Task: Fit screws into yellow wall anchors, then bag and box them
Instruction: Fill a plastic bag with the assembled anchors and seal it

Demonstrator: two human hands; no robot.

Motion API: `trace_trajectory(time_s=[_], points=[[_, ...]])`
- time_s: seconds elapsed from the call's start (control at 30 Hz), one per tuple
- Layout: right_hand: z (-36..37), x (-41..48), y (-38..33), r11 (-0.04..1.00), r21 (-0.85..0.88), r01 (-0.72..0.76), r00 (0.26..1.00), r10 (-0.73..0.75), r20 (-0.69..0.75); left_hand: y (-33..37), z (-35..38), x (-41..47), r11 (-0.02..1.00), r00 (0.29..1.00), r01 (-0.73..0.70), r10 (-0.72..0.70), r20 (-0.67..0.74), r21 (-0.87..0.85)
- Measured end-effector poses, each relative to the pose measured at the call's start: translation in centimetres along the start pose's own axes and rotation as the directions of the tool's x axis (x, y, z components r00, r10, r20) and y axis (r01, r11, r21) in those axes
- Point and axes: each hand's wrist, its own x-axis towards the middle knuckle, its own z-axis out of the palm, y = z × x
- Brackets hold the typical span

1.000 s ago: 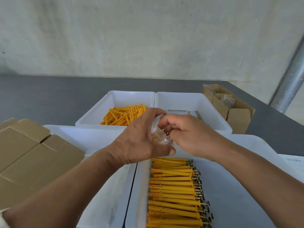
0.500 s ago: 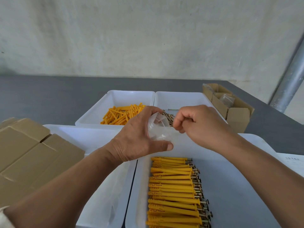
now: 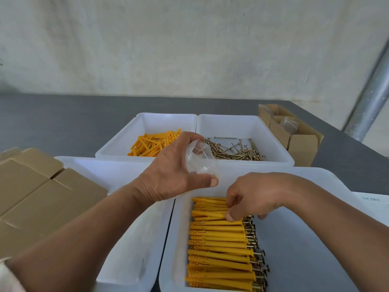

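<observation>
The left hand is raised over the trays, its thumb and curled fingers grasping a small clear bag with the opening turned to the right. The right hand is down in the near right tray, where its thumb and fingertips pinch one of the top pieces in a neat row of anchors with screws, the screw heads all pointing right. Behind, one white tray holds loose yellow anchors and the tray just beside it holds loose screws. Closed cardboard boxes sit at the left, and an open box stands at the far right on the grey table.
</observation>
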Motion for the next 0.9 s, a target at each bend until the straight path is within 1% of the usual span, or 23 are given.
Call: trace_trajectory(time_s=[0.2,0.43,0.53,0.83,0.9], points=[[0.25,0.37,-0.18,1.000,-0.006,-0.015,0.999,0.014,-0.037,0.03,0.07,0.05,1.000,1.000,0.008,-0.009,0.002,0.007],[0.28,0.49,-0.01,0.999,0.040,-0.009,0.998,0.012,-0.058,-0.01,0.00,0.00,1.000,1.000,0.012,-0.012,0.003,0.007],[0.25,0.58,0.03,0.997,0.072,-0.004,0.998,0.009,-0.062,-0.01,0.01,0.00,1.000,1.000,0.015,-0.015,-0.001,0.009],[0.39,0.71,0.11,0.996,0.091,0.007,0.999,-0.003,-0.048,-0.23,-0.01,0.06,1.000,1.000,0.004,-0.004,-0.005,0.023],[0.46,0.76,0.14,0.992,0.124,0.021,0.999,-0.015,-0.049,-0.23,-0.04,0.07,1.000,1.000,0.005,-0.004,-0.006,0.020]])
